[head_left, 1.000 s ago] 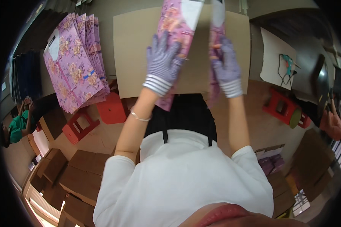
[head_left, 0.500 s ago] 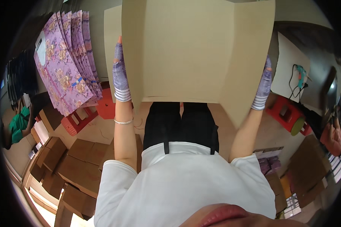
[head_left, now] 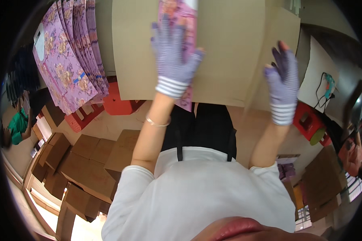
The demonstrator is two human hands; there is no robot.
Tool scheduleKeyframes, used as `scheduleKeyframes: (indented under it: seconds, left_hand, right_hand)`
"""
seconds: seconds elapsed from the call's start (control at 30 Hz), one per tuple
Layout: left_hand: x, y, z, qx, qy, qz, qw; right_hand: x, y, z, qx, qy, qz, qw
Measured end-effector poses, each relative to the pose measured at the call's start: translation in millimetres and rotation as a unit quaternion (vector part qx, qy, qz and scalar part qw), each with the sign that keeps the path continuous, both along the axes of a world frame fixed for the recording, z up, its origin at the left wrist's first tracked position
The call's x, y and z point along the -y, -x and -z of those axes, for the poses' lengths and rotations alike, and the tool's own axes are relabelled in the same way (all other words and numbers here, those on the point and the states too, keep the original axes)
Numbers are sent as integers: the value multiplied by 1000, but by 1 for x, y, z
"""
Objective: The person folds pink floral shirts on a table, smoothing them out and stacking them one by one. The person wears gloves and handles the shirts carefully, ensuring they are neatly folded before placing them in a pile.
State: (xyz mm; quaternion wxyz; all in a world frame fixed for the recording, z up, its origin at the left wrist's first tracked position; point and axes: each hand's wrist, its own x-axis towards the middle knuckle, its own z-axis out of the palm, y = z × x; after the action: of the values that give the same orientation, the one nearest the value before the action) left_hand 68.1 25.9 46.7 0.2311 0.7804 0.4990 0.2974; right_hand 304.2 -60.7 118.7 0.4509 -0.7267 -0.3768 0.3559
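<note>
A large beige board (head_left: 225, 52) with a fold line near its right side lies in front of me. Across it, left of centre, runs a narrow strip of pink floral cloth (head_left: 189, 24), its pointed lower end reaching past the board's near edge. My left hand (head_left: 172, 56), in a striped purple glove with bare fingertips, rests over this strip with its fingers spread. Over the board's right-hand part is my right hand (head_left: 284, 82), gloved alike, its fingers apart and nothing visible in them. Whether it touches the board I cannot tell.
Several folded purple floral garments (head_left: 64, 64) are stacked at the left. Red stools (head_left: 118, 100) stand below the table, with cardboard boxes (head_left: 88, 160) behind me. On the right, a teal corded tool (head_left: 329, 85) lies on a white sheet (head_left: 311, 76). Other people are at both sides.
The board has dropped flatter and the pink floral strip now shows on it. My left hand has moved right from the board's side onto the strip; my right hand has left the board's right edge.
</note>
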Motion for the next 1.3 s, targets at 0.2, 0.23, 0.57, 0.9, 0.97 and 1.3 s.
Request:
scheduleKeyframes:
  seconds: [0.2,0.23,0.57,0.9,0.97,1.3]
  left_hand:
    - [-33,102,-22,300,76,-85,947]
    - [-39,112,-17,269,58,-66,959]
    - [-28,8,20,87,-151,82,981]
    - [-10,43,48,-160,-93,199,962]
    - [-5,52,50,-182,-78,206,958]
    - [-3,54,57,-185,-81,202,958]
  right_hand:
    - [53,-103,-28,105,-66,118,985]
    - [56,-98,-31,123,-100,118,980]
    - [29,113,42,-150,69,-129,978]
    - [-4,81,120,104,111,-104,983]
    - [-2,85,117,102,102,-91,985]
    - [1,94,120,167,78,-59,981]
